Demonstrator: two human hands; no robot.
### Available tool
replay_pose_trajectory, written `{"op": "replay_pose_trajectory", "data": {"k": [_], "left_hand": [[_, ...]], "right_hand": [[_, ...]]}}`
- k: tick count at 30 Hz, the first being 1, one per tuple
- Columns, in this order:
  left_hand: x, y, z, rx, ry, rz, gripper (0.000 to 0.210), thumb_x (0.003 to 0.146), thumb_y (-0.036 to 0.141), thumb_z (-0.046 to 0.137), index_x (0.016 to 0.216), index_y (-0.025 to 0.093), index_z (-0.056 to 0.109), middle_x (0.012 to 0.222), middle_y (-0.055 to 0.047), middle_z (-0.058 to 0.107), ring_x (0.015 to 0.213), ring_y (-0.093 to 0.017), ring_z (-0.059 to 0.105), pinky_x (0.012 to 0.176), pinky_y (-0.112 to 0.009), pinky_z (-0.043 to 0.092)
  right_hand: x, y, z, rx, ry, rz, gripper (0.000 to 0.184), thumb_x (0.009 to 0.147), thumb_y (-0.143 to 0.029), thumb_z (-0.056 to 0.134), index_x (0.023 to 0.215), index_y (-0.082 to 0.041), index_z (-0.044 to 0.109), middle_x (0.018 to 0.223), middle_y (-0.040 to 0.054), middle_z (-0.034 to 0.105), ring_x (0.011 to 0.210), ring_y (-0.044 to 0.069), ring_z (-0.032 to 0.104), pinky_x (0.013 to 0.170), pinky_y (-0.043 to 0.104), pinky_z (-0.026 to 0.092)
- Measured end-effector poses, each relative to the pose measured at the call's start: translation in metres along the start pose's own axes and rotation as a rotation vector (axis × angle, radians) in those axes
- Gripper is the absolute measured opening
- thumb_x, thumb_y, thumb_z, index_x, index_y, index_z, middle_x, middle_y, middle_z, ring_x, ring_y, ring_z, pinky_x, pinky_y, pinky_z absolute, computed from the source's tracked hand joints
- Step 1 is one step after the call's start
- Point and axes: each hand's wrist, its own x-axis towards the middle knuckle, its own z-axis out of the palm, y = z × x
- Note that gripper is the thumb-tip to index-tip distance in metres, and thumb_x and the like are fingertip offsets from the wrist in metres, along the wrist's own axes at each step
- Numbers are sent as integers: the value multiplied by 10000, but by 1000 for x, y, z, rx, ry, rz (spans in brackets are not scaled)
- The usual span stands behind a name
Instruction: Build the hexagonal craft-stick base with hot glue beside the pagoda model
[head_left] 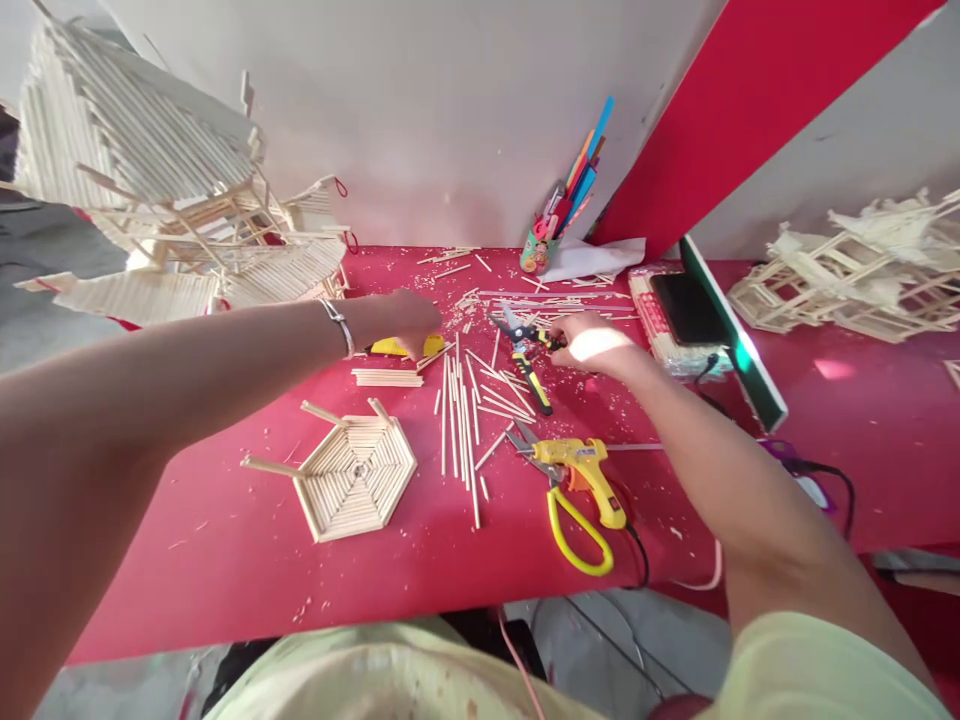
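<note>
My left hand [405,318] is closed over a yellow utility knife [388,347] at the far side of the table, its fingertips partly hidden. Just in front of it lies a neat bundle of short wooden sticks [388,378]. With my right hand [591,342] I grip one handle of black-and-yellow hand pruners [534,380], whose blades stand apart. Loose thin sticks [465,420] are scattered between and before my hands. Nearer to me, a hexagonal stick panel [358,475] rests with several sticks standing up from its edge.
A yellow glue gun [589,470] lies over yellow-handled scissors [577,535], its cord trailing off the front edge. A pen cup [538,250] stands by the wall. Stick-built models [165,180] rise at left and right [855,270]. A phone [690,308] rests on packaged sticks [651,315].
</note>
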Motion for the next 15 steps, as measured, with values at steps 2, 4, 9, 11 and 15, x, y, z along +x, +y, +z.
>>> {"op": "replay_pose_trajectory", "data": {"k": [2, 4, 9, 11, 15], "left_hand": [[-1, 3, -17, 60, -7, 19, 395, 545, 209, 958, 892, 93, 811, 941, -163, 775, 988, -330, 664, 910, -436, 495], [0, 4, -38, 138, 34, 29, 435, 687, 332, 900, 1018, 67, 803, 1036, -190, 760, 1007, -310, 649, 914, -439, 482], [7, 0, -73, 64, 259, -69, 577, 790, 487, 797, 1014, -43, 757, 1009, -156, 735, 1069, -285, 639, 978, -419, 440], [9, -2, -68, 45, 248, -127, 556, 755, 473, 817, 946, -44, 747, 960, -148, 732, 1045, -306, 654, 981, -460, 454], [9, -6, -34, -47, 192, -103, 355, 680, 352, 855, 760, 40, 707, 802, -119, 719, 967, -340, 667, 947, -544, 493]], "right_hand": [[-6, 24, -5, 41, 10, 72, 411, 767, -288, 740, 1162, -176, 771, 1067, 85, 799, 953, 252, 728, 741, 276, 518], [-12, 52, -8, 74, 16, 153, 450, 750, -302, 762, 1182, -178, 768, 1044, 68, 803, 927, 235, 727, 732, 263, 526], [-23, 107, -5, 90, -11, 312, 372, 750, -321, 763, 1070, -134, 795, 834, 60, 783, 787, 202, 705, 659, 254, 503], [-26, 114, -2, 78, -54, 365, 267, 762, -316, 748, 934, -122, 807, 701, 59, 745, 707, 195, 685, 616, 258, 486], [-31, 108, 6, 81, -176, 358, 183, 782, -296, 736, 827, -126, 790, 637, 62, 721, 651, 188, 681, 581, 251, 476]]}}
